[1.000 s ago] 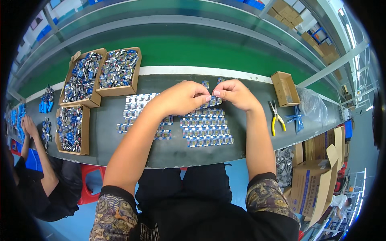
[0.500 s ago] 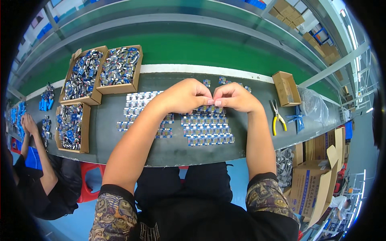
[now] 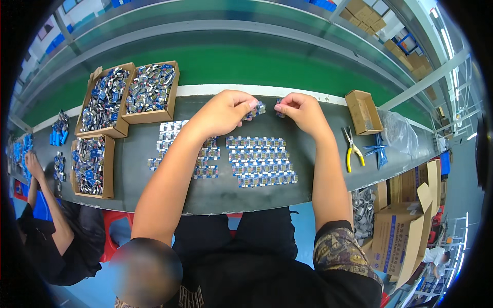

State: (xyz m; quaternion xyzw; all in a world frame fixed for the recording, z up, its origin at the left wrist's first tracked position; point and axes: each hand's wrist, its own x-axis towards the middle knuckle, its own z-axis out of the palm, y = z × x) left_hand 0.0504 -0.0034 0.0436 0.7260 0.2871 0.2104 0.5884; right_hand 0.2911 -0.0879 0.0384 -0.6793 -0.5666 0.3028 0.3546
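Note:
My left hand (image 3: 226, 110) is beyond the rows of boards, its thumb and fingers closed on a small blue circuit board (image 3: 261, 108). To its right, my right hand (image 3: 304, 114) pinches another small blue board (image 3: 280, 108) between thumb and fingertips. A gap separates the two hands. Nearer to me, several strips of joined blue circuit boards (image 3: 263, 168) lie in rows on the dark bench mat. Under and beside my left forearm is a second group of board strips (image 3: 206, 171), partly hidden by the arm.
Cardboard boxes heaped with small blue-and-silver modules (image 3: 150, 87) stand at the left. At the right lie yellow-handled pliers (image 3: 353, 151), a small cardboard box (image 3: 365, 115), blue ties (image 3: 378, 151) and a clear plastic bag (image 3: 400, 134). A co-worker's hand (image 3: 34, 165) is at far left.
My hands have parted and moved away from the near rows toward the far side. The left now holds a board there, the right another. The rows beneath are uncovered.

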